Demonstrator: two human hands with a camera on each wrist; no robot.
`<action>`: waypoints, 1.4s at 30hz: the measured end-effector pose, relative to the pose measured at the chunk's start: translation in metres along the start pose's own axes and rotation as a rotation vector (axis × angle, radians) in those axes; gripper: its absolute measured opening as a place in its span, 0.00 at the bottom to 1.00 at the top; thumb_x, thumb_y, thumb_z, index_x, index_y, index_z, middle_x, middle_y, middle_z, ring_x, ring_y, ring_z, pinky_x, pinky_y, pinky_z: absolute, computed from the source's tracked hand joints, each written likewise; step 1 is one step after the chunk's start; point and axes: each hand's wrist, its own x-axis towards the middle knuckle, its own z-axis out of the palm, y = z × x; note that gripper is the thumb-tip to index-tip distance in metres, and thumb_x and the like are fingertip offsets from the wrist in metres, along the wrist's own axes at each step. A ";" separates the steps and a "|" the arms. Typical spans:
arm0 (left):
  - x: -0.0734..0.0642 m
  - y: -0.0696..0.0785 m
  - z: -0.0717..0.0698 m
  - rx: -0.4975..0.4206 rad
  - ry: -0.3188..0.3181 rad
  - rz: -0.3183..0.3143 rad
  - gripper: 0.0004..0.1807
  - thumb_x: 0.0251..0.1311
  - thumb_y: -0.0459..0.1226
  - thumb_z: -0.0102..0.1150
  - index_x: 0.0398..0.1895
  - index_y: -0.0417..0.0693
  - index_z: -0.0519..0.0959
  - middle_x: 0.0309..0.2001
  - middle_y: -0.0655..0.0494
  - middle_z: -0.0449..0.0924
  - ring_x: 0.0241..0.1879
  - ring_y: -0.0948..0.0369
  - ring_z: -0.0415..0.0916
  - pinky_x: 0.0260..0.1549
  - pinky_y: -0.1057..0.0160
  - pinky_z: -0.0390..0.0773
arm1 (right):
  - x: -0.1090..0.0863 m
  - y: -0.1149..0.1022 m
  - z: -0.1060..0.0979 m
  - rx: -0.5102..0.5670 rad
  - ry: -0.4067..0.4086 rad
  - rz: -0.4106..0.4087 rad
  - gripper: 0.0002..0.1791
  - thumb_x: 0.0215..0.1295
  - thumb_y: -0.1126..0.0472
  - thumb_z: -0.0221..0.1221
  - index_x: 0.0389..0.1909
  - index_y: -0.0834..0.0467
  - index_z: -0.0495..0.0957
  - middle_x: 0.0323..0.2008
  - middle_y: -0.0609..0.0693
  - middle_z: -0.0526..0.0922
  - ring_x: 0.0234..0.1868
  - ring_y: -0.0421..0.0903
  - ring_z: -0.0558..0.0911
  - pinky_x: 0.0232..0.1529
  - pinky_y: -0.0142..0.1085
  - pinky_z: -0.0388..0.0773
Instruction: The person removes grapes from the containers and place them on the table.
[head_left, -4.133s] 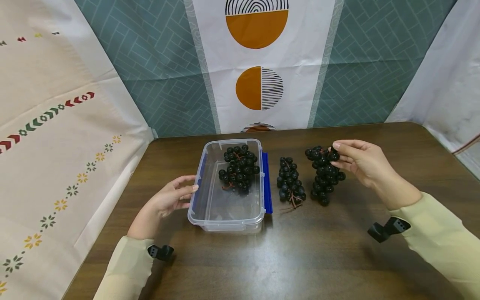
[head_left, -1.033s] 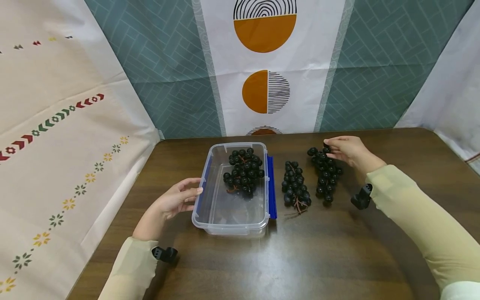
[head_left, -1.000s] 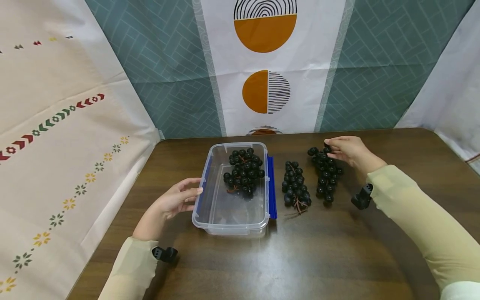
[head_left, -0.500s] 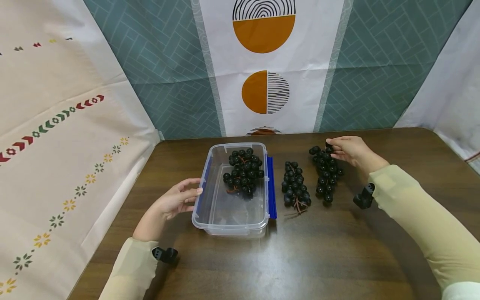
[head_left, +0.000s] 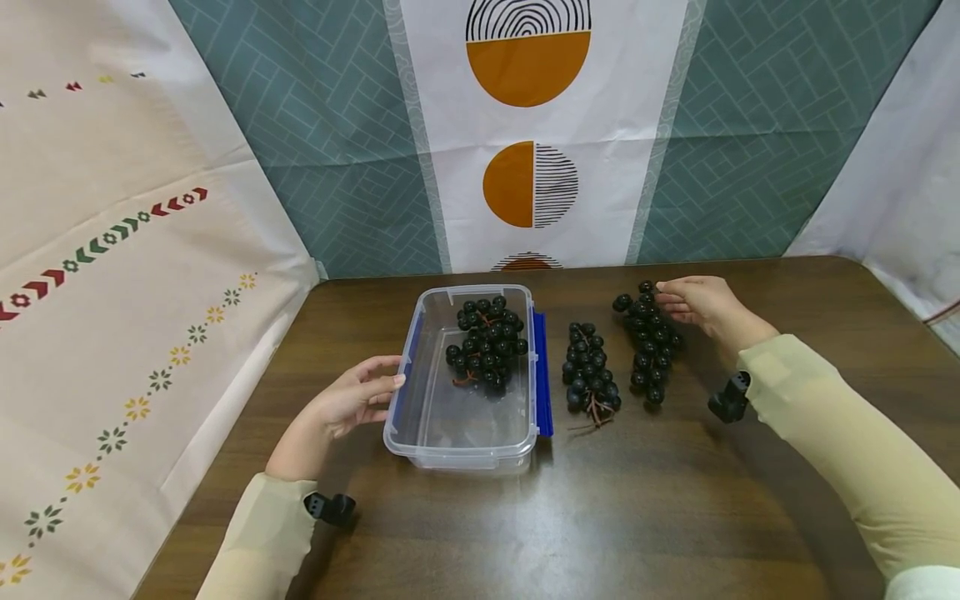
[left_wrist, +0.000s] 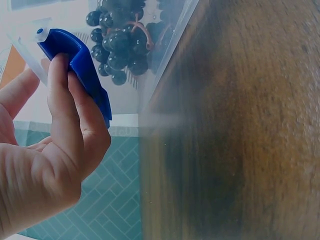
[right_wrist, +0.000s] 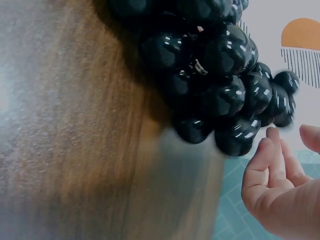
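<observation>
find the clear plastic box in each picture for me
Head: the clear plastic box sits near the centre.
Left wrist: upper left, with a blue flap.
Right wrist: not in it.
Shared landmark: teal cloth, at the top in head, low in both wrist views.

Wooden table (head_left: 465, 533) below; teal cloth (head_left: 330, 142) hangs behind.

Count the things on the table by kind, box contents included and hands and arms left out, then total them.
Box: 1
Grape bunches: 3 (inside bunch, middle bunch, right bunch)
Total: 4
</observation>
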 end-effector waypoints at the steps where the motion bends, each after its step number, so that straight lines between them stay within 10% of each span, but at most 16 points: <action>1: 0.000 0.000 0.000 -0.003 -0.002 0.001 0.33 0.67 0.37 0.52 0.71 0.41 0.51 0.46 0.54 0.77 0.43 0.62 0.79 0.38 0.64 0.80 | 0.000 0.001 -0.001 0.004 -0.008 0.000 0.29 0.70 0.51 0.52 0.63 0.66 0.62 0.31 0.33 0.79 0.33 0.30 0.78 0.40 0.27 0.77; 13: 0.000 0.000 0.000 0.001 0.003 -0.003 0.33 0.67 0.38 0.52 0.71 0.42 0.51 0.46 0.54 0.77 0.44 0.62 0.79 0.38 0.64 0.80 | -0.001 0.014 -0.002 -0.015 -0.053 0.017 0.31 0.71 0.53 0.49 0.65 0.70 0.58 0.27 0.29 0.78 0.33 0.28 0.79 0.41 0.26 0.77; 21: 0.000 -0.002 0.000 -0.001 0.003 0.000 0.33 0.67 0.38 0.52 0.71 0.42 0.51 0.45 0.55 0.78 0.44 0.62 0.79 0.39 0.64 0.80 | -0.004 0.025 0.001 -0.123 -0.087 0.074 0.37 0.71 0.47 0.49 0.69 0.70 0.54 0.49 0.48 0.74 0.34 0.30 0.74 0.43 0.31 0.76; 28: -0.001 -0.001 0.000 -0.005 0.000 0.002 0.33 0.67 0.38 0.52 0.71 0.42 0.51 0.45 0.55 0.78 0.45 0.62 0.79 0.38 0.64 0.80 | -0.007 0.029 0.005 -0.083 -0.086 0.051 0.30 0.72 0.50 0.47 0.66 0.67 0.59 0.31 0.37 0.70 0.24 0.33 0.68 0.43 0.36 0.77; 42: -0.001 -0.001 0.001 -0.026 -0.002 0.009 0.33 0.68 0.37 0.52 0.71 0.40 0.51 0.44 0.56 0.79 0.44 0.62 0.79 0.38 0.64 0.80 | -0.012 0.031 0.009 -0.069 -0.106 0.029 0.32 0.73 0.52 0.46 0.67 0.71 0.55 0.32 0.39 0.69 0.23 0.34 0.65 0.60 0.54 0.68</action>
